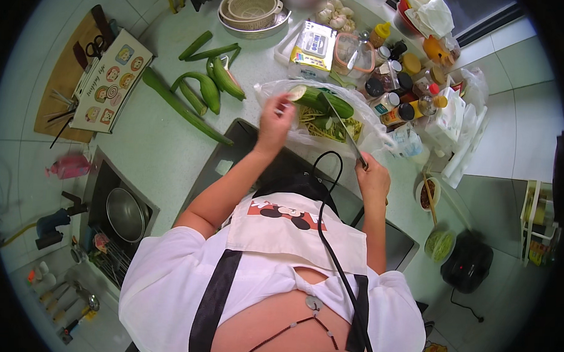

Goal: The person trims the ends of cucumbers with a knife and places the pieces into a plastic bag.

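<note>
My left hand (276, 125) is raised over the near left edge of a clear plastic bag (269, 92). Its curled fingers are at the pale cut end of a thick green gourd (337, 105), apparently gripping it; the fingertips are partly hidden. In my right hand (373, 177) is a knife (346, 128), its blade slanting up and left to the gourd. Beneath the gourd, the bag holds green and yellowish strips (345, 131) that look like peelings. Left of the bag, several long green gourds lie on the counter, among them a curved one (207, 91) and a long straight one (185, 106).
A dark-rimmed sunken area (237, 134) lies beneath my forearms. Strainer baskets (249, 7), a wipes pack (313, 43), a lidded container (354, 52) and several jars (387, 104) line the back. At left stand a knife holder (108, 83) and a sink with a metal bowl (126, 214).
</note>
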Motion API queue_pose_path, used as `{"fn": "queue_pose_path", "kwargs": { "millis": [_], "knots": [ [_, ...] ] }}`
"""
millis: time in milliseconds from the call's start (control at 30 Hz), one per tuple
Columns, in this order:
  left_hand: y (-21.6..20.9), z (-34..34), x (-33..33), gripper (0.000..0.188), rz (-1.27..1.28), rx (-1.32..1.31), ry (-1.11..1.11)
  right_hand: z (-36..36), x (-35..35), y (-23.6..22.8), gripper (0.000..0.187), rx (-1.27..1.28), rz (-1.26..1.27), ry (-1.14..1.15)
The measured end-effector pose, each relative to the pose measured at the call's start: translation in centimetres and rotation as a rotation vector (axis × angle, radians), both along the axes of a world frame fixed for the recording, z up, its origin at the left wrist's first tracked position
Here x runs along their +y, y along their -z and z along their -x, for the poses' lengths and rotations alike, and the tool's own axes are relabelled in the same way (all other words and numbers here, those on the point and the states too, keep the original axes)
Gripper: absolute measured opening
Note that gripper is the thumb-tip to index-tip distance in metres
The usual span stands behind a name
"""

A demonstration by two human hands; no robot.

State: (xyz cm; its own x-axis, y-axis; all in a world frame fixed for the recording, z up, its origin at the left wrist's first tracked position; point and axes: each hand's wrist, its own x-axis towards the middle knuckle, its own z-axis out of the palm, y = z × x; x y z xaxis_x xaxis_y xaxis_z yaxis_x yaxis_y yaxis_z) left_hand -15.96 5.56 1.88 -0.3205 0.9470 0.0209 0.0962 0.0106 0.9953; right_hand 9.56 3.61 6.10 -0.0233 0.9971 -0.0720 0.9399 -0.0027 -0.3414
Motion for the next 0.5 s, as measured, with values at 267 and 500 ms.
{"fn": "queue_pose_path", "kwargs": {
  "millis": [267,500],
  "knots": [
    [5.9,7.4,2.9,0.044,0.120,0.195,-0.519,-0.2,-0.1,-0.1,0.022,0.037,-0.005,-0.016],
    [-7.6,4.7,3.9,0.021,-0.150,-0.385,-0.115,-0.5,0.3,-0.4,0.022,0.008,-0.023,-0.074]
  ]
}}
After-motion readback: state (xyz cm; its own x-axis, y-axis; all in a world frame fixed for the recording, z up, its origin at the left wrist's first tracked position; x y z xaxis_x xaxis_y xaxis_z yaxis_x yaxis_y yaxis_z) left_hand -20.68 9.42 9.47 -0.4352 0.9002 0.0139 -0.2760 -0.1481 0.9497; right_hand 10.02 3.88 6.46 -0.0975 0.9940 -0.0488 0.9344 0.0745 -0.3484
